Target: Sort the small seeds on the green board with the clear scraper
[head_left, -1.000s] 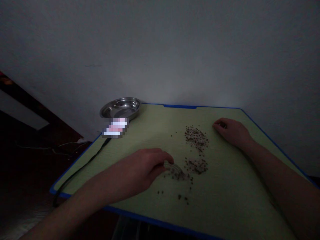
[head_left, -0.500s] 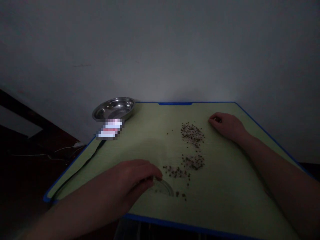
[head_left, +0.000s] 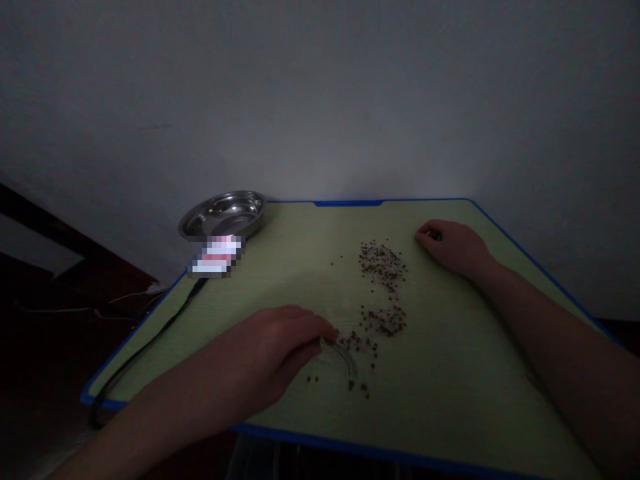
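My left hand (head_left: 273, 350) lies palm down on the pale green table (head_left: 450, 373), fingers curled over the edge of a small clear round piece (head_left: 343, 357) that rests flat on the tabletop. Small dark seeds (head_left: 383, 263) are scattered in loose patches in the middle of the table, the nearest patch (head_left: 357, 343) touching the clear piece. My right hand (head_left: 453, 247) rests at the far right of the table, beside the far seed patch, its fingers curled in with something small and dark at the fingertips that I cannot make out.
A shallow steel dish (head_left: 224, 215) sits at the table's far left corner, against the white wall. A small flat blurred packet (head_left: 216, 256) lies just in front of it. A dark cable (head_left: 150, 343) runs along the table's blue left rim.
My left hand pulled the clear piece towards me and left, then pushed it back up against the nearest seed patch. My right hand has hardly moved.
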